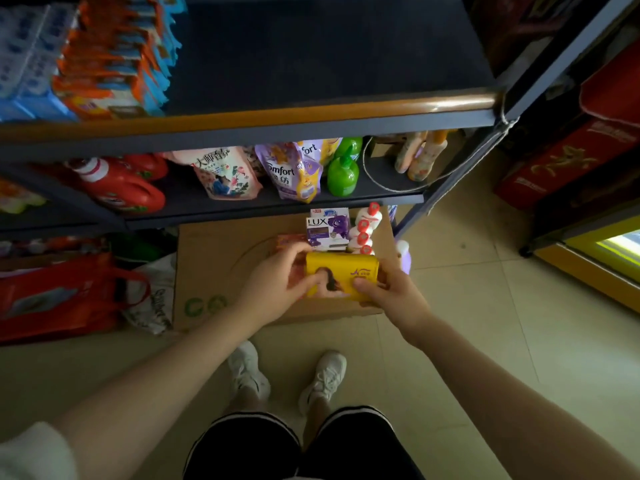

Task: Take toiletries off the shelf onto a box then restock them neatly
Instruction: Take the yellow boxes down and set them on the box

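Holding the yellow pack [341, 277] over the cardboard box [221, 271], you have your left hand [277, 275] gripping its left end and your right hand [388, 291] its right, thumbs on top. Its long axis runs left to right, parallel to the shelf [311, 64] edge. That bare shelf lies up and ahead; orange packs [292, 242] under your left fingers are probably soap too.

Yellow soap pack [341, 278], purple-and-white Lux box [327, 228], brown cardboard box [221, 265], green bottle [343, 174]
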A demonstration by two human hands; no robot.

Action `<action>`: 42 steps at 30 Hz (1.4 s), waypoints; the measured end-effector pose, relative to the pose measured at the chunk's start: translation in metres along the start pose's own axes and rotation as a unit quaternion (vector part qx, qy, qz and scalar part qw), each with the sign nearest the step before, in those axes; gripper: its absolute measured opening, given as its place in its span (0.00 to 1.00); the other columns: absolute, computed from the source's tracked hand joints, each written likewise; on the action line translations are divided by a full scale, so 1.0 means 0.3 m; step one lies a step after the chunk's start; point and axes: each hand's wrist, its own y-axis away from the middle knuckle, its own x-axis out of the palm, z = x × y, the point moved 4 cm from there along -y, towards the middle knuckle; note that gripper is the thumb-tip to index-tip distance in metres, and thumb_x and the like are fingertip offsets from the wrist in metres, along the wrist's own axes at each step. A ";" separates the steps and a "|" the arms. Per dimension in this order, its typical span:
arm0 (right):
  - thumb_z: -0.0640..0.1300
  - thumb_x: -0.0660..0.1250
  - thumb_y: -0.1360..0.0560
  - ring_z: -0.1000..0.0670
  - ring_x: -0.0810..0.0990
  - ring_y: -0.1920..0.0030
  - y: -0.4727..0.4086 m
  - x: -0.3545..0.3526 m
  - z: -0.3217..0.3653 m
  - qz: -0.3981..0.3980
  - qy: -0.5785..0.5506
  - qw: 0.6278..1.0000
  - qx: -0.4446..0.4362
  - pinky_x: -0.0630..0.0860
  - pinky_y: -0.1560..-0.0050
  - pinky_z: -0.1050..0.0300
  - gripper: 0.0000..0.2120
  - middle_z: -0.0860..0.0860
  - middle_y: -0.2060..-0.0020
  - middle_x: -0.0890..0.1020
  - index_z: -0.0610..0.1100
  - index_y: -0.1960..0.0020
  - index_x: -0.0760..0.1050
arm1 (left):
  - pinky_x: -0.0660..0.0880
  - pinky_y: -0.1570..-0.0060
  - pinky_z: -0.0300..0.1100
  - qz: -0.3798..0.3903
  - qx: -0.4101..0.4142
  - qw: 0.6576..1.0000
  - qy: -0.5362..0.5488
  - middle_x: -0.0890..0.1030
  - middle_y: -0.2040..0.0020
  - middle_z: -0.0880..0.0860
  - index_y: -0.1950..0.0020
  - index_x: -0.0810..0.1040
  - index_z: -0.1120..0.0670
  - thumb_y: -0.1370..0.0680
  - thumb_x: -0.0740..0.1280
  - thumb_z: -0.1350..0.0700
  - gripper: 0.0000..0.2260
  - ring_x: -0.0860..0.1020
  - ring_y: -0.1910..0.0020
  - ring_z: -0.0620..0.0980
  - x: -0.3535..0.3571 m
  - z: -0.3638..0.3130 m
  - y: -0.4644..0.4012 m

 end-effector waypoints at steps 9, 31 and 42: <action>0.39 0.69 0.26 0.51 0.77 0.62 -0.253 -0.023 -0.541 -0.108 -0.039 0.971 0.211 0.77 0.65 0.58 0.05 0.46 0.59 0.79 0.42 0.51 0.76 | 0.67 0.51 0.36 0.067 -0.090 0.992 -0.060 0.74 0.42 0.51 0.43 0.76 0.57 0.23 0.64 0.59 0.10 0.75 0.45 0.49 0.222 0.352 -0.057; 0.56 0.65 0.25 0.38 0.75 0.44 -0.399 0.046 -0.607 -0.192 0.314 0.906 0.207 0.70 0.52 0.50 0.24 0.41 0.43 0.74 0.38 0.41 0.67 | 0.73 0.46 0.44 0.105 -0.138 0.985 -0.026 0.75 0.43 0.48 0.44 0.76 0.53 0.23 0.64 0.58 0.08 0.77 0.50 0.49 0.214 0.541 -0.081; 0.44 0.64 0.24 0.57 0.73 0.68 -0.401 0.480 0.299 -0.003 0.211 0.969 -0.132 0.73 0.60 0.53 0.08 0.56 0.71 0.75 0.52 0.62 0.72 | 0.71 0.48 0.39 -0.088 -0.015 0.983 -0.159 0.74 0.39 0.54 0.34 0.70 0.57 0.24 0.66 0.57 0.18 0.74 0.42 0.51 -0.480 0.376 -0.172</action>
